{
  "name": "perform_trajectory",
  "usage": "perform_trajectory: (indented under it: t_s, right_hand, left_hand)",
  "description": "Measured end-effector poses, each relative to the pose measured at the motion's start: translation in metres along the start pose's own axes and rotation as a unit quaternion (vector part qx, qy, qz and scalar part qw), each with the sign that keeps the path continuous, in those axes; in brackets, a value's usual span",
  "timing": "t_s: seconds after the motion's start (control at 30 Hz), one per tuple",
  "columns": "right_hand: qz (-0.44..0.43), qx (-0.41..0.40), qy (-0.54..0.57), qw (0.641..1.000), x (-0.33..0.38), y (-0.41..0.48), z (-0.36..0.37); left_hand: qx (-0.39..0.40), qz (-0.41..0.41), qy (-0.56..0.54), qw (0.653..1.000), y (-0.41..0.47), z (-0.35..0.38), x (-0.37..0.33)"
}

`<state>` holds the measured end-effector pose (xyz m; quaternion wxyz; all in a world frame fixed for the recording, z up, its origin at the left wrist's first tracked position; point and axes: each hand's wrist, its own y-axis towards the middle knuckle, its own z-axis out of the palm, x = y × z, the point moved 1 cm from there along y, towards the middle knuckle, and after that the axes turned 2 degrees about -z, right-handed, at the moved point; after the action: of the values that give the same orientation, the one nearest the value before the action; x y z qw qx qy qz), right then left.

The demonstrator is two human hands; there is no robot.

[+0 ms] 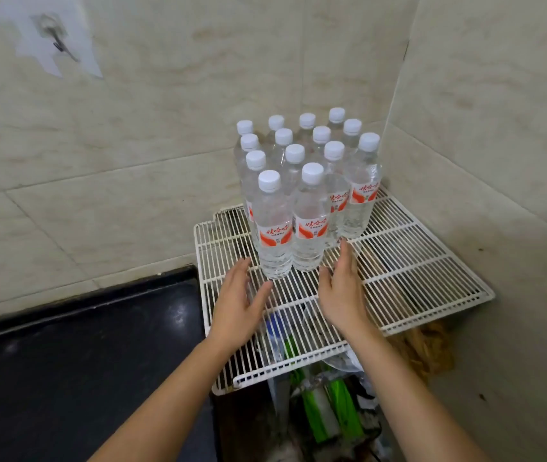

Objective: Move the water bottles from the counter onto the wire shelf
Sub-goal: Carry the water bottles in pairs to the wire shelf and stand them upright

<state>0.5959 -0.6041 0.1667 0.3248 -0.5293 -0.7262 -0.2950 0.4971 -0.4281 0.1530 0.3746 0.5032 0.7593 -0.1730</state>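
Note:
Several clear water bottles point(298, 195) with white caps and red-and-white labels stand upright in tight rows on the white wire shelf point(408, 261), toward its back corner. The two nearest bottles point(273, 235) stand side by side at the front of the group. My left hand point(238, 305) hovers open just left of and below them, fingers apart, holding nothing. My right hand point(342, 288) is open to their right, palm facing inward, its fingertips close to the front right bottle point(310, 228). Neither hand grips a bottle.
A black counter point(82, 361) lies to the left of the shelf. Tiled walls close the corner behind and to the right. Under the shelf sit green-and-white items point(325, 418) and a brown bag point(428, 345). A wall hook point(62, 45) hangs at upper left.

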Motion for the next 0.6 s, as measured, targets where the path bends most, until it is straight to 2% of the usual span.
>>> perform_trajectory:
  t_s: [0.1, 0.2, 0.33, 0.6]
  right_hand:
    - [-0.073, -0.058, -0.074, 0.993, 0.013, -0.017, 0.0]
    - [-0.157, -0.114, -0.12, 0.974, 0.025, -0.039, 0.011]
    - [-0.196, -0.08, -0.132, 0.968, 0.049, -0.076, 0.046]
    - [-0.312, -0.033, -0.164, 0.935, 0.144, -0.147, 0.137]
  left_hand:
    - [-0.051, 0.069, 0.13, 0.988, -0.031, -0.028, 0.011]
    - [-0.096, 0.04, 0.227, 0.968, -0.061, -0.056, 0.023]
    - [-0.131, -0.039, 0.263, 0.955, -0.094, -0.094, 0.045]
    - [-0.208, -0.067, 0.313, 0.924, -0.171, -0.216, 0.107]
